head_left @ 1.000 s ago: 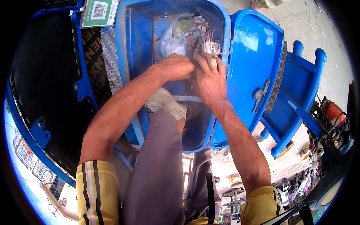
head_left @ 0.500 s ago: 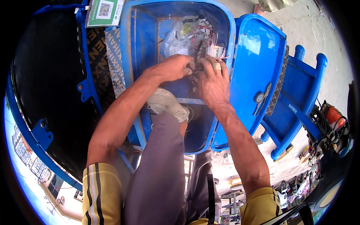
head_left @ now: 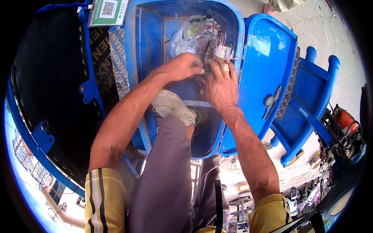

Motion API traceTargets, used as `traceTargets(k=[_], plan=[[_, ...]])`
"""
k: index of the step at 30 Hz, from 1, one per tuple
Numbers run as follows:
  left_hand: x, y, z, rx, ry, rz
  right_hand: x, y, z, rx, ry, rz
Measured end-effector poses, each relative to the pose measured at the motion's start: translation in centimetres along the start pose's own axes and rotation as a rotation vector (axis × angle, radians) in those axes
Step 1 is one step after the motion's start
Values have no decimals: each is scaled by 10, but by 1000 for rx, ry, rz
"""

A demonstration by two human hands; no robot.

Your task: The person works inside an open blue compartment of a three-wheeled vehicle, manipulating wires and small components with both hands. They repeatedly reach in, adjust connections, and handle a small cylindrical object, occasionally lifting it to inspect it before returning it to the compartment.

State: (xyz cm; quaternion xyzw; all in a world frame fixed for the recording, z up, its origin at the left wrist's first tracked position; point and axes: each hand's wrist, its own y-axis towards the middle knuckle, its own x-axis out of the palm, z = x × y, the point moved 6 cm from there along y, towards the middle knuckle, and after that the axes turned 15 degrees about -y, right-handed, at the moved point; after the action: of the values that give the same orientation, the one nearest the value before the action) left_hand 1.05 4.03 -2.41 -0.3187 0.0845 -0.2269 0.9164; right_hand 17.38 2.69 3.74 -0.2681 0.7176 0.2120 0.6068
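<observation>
An open blue metal compartment (head_left: 143, 42) holds a crumpled clear plastic bag (head_left: 182, 42), pale broken pieces (head_left: 213, 26) and a bundle of thin wires (head_left: 224, 50). Low among them, my left hand (head_left: 179, 68) has its fingers curled near a dark, cluttered spot; what they grip is hidden. Beside it on the right, my right hand (head_left: 220, 86), with a pale wrap on one finger, bends its fingers over the same spot below the wires, their tips out of sight. My beige shoe (head_left: 171, 104) rests at the compartment's lower part, beneath my left forearm.
An open blue door (head_left: 259, 70) with a latch hangs at right, beside a blue tubular frame (head_left: 307, 93). A black padded panel (head_left: 46, 70) and a green card (head_left: 107, 11) are left. Another person's foot (head_left: 268, 9) shows at top; assorted gear (head_left: 344, 132) lies at lower right.
My left hand has lifted slightly and its fingers have shifted. My right hand stays bent over the clutter. Compared with a second ago, the whole scene sits a little further right in view.
</observation>
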Motion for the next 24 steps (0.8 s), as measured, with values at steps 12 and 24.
traceTargets(k=[12, 24], plan=[[1, -17, 15, -172, -129, -70, 2, -1, 1, 7, -34, -6], [11, -18, 30, 44, 289, -200, 1, -1, 0, 15, -47, 1]])
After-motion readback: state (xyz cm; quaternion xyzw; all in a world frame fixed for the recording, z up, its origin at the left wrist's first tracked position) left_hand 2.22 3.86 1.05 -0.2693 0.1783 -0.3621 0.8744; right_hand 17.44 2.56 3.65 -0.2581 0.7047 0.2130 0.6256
